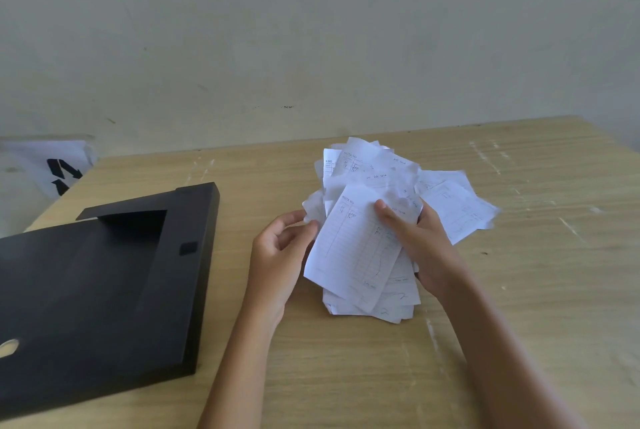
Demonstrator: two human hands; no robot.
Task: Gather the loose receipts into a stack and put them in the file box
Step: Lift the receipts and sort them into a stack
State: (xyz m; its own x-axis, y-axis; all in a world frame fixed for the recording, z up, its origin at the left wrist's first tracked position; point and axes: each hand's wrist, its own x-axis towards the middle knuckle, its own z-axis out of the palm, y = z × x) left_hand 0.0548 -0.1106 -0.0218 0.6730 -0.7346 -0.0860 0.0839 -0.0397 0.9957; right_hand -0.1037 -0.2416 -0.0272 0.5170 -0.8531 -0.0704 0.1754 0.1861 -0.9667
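Between the two hands, seen from the head camera, a ragged bundle of receipts [363, 245] stood half lifted off the wooden table [519, 290]. The right hand [420, 248] gripped the bundle from its right side, thumb pressed across the top sheet and fingers wrapped behind, most likely to keep the sheets from sliding apart while they were squared up. The left hand [280, 255] sat just left of the bundle, fingers loosely curled, their tips touching the bundle's left edge; it seemed to be nudging stray corners in rather than carrying any weight. Whether it actually pinched a sheet could not be made out.

A few more receipts [457, 207] lay flat just beyond and right of the right hand, not yet gathered in. The black file box [104, 290] lay flat on the table well to the left of the left hand, apart from the papers, probably parked there so the stack could go across once tidied.
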